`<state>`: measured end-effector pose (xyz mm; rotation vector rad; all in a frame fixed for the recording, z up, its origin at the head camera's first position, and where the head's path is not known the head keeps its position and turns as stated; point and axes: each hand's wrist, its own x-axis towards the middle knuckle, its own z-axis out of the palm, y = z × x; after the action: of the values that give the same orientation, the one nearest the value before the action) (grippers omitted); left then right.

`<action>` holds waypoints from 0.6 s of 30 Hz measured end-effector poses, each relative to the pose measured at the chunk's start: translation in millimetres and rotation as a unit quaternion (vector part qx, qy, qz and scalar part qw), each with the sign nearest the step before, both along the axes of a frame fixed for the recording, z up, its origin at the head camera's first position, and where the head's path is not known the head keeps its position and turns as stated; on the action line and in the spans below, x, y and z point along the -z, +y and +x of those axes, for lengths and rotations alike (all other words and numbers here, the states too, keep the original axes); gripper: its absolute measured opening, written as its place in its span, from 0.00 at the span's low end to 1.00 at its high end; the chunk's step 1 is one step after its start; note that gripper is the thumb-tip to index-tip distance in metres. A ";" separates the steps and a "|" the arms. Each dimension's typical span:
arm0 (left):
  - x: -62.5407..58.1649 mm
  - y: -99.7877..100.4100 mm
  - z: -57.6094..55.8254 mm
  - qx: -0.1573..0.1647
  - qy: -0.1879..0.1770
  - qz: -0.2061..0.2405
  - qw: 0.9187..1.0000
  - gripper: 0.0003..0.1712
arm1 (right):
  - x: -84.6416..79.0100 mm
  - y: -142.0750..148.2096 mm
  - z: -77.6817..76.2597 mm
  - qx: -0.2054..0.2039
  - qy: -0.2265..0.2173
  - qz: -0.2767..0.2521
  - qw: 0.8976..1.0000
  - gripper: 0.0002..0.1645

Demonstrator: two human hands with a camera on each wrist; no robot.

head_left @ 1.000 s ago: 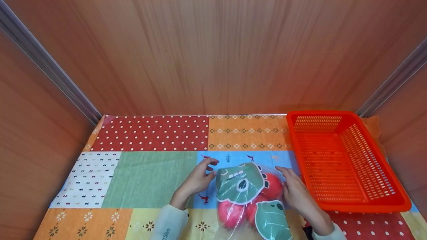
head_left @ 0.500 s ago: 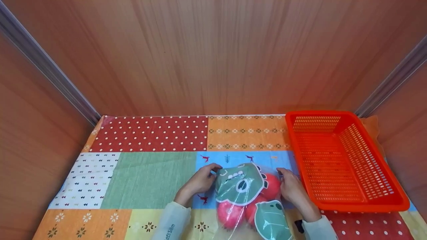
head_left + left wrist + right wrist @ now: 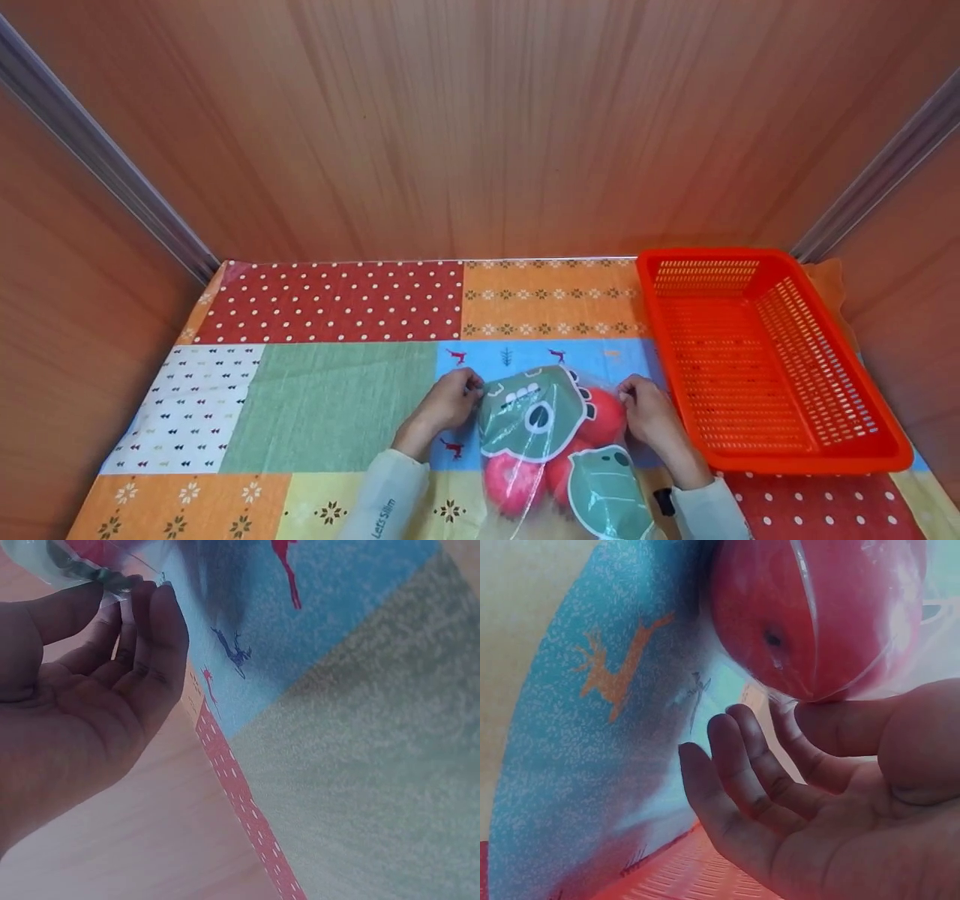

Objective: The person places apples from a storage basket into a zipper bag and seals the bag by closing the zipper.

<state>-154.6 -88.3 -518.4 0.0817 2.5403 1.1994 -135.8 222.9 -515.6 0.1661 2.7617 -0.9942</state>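
A clear plastic bag [image 3: 534, 420] printed with green cartoon animals lies near the front of the table. Several round red fruits that look like apples [image 3: 514, 480] are inside it. My left hand [image 3: 448, 401] pinches the bag's upper left edge between thumb and fingers, which the left wrist view also shows at the bag's corner [image 3: 45, 559]. On the opposite side, my right hand [image 3: 651, 414] pinches the upper right edge. In the right wrist view, thumb and forefinger meet at the film just under one red fruit [image 3: 810, 622], with the other fingers loosely curved.
An orange-red plastic basket [image 3: 757, 360] with slotted walls stands to the right of the bag, close to my right forearm. Patchwork cloth [image 3: 337, 405] covers the table. Wood-patterned panels [image 3: 480, 135] enclose the back and both sides.
Both hands have moved in from beside the bag, and their fingers have closed from spread to pinching its upper edges. The bag and fruits have hardly shifted.
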 end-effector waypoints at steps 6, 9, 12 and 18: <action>-1.2 -2.7 0.0 -0.004 -0.018 -0.014 1.000 0.04 | 2.2 -2.6 -3.6 0.006 -0.015 -0.008 1.000 0.11; -2.0 -4.1 0.9 -0.009 -0.024 -0.015 1.000 0.04 | 2.1 -4.5 -5.6 0.016 -0.027 -0.020 0.999 0.08; -1.8 -5.3 1.9 -0.018 -0.023 -0.013 0.999 0.04 | 1.9 -5.6 -6.6 0.020 -0.028 -0.023 0.999 0.05; -2.2 -7.6 -1.1 -0.035 0.000 -0.002 0.999 0.02 | -0.9 -6.8 -8.1 0.018 0.012 -0.016 1.000 0.04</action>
<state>-155.7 -95.9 -516.2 -0.0098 2.5648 1.2195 -143.9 216.2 -514.8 0.2019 2.7714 -1.0559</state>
